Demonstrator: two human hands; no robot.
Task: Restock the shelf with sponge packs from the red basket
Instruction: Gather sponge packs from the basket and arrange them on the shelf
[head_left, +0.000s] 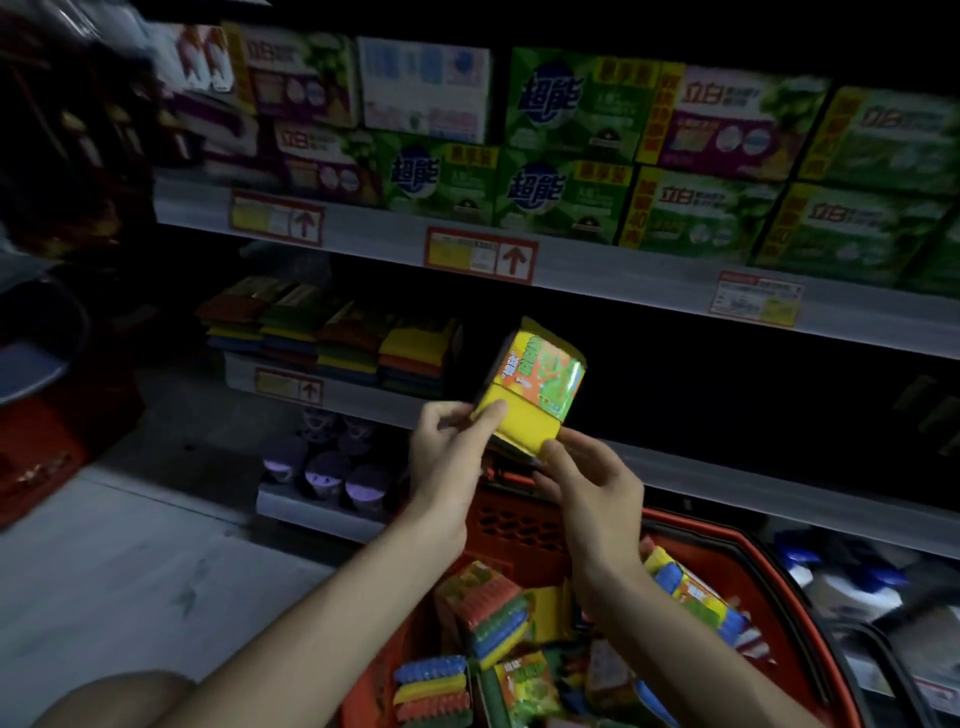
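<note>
I hold one sponge pack, yellow with an orange and green label, up in front of the dark middle shelf. My left hand grips its lower left corner, and my right hand pinches its lower right edge. Below my arms stands the red basket with several multicoloured sponge packs lying loose inside. On the shelf to the left, stacked sponge packs sit in several piles. The shelf space to the right of those piles is dark.
Green and purple detergent boxes fill the upper shelf. Purple-lidded containers sit on the bottom shelf. A second red basket stands on the grey floor at left. White and blue items lie on the low shelf at right.
</note>
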